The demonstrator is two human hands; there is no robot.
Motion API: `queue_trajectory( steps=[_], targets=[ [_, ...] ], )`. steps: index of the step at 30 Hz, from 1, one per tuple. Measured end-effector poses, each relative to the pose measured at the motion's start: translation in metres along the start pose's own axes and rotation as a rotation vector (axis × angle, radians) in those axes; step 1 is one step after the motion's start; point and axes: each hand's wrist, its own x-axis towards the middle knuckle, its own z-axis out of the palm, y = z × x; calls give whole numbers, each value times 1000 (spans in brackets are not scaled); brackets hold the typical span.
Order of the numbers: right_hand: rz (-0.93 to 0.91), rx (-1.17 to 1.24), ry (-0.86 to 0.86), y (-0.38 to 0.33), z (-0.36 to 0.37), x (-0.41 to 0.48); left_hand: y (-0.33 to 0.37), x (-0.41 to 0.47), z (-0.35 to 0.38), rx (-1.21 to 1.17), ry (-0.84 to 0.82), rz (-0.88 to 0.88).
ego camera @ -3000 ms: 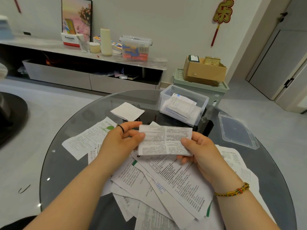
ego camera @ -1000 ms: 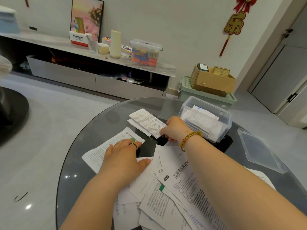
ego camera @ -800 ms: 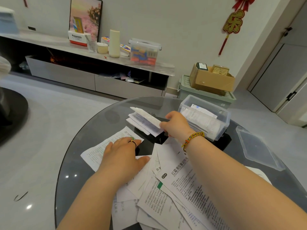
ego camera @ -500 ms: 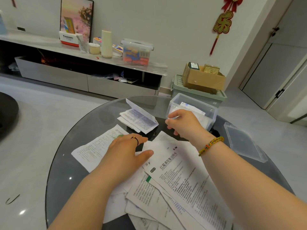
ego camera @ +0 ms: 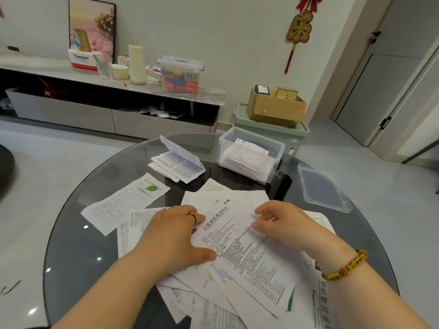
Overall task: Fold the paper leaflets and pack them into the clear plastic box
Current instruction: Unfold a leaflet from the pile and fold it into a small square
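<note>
Glass table (ego camera: pixel 71 233) is carrying a loose heap of leaflets at six o'clock. I am pressing my left hand (ego camera: pixel 175 236) flat on the heap, its grip empty. My right hand (ego camera: pixel 282 224) is hovering over the top leaflet (ego camera: pixel 237 236), fingers loosely curled and holding nothing. The clear box (ego camera: pixel 259 138) is sitting part-filled at one o'clock. I judge a fresh fold is starting, so next I will need to pinch that sheet's edge.

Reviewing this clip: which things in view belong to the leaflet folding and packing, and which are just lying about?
Job: left hand and right hand at the loose leaflets; folded leaflets; clear plastic box, part filled; its lid.
Lying about: cardboard box; green crate; lidded tub and cream bottle on the shelf; red wall ornament.
</note>
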Motion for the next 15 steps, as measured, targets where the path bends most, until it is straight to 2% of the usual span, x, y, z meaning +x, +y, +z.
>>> queue_trajectory(
  steps=[8, 15],
  targets=[
    [-18, 53, 16, 9, 3, 4, -1, 1, 4, -9, 14, -5],
    [24, 362, -42, 12, -2, 6, -1, 4, 3, -19, 21, -28]
  ],
)
